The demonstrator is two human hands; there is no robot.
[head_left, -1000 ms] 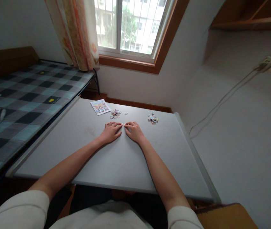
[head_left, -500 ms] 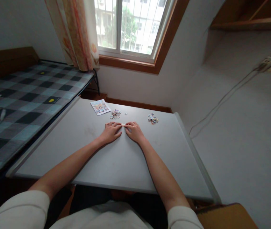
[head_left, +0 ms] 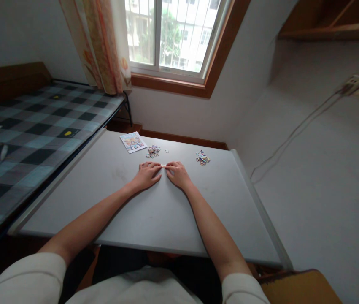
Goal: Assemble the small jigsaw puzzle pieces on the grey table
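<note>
In the head view, small white-edged puzzle pieces [head_left: 163, 166] lie between my two hands at the middle of the table, mostly covered by fingertips. My left hand [head_left: 149, 175] rests palm down on the tabletop, its index fingertip pressed on the left end of the pieces. From the other side my right hand [head_left: 176, 174] holds their right end with its fingertips. A heap of puzzle pieces [head_left: 152, 152] sits just beyond my left hand, with a single puzzle piece [head_left: 167, 150] to its right. Another heap of pieces [head_left: 203, 158] lies beyond my right hand.
A colourful picture card [head_left: 133, 142] lies at the far left of the white table [head_left: 135, 228]. A bed with a checked mattress [head_left: 40, 126] runs along the left side. A wall with a cable [head_left: 290, 137] stands at the right, and a wooden seat [head_left: 299, 289] at lower right.
</note>
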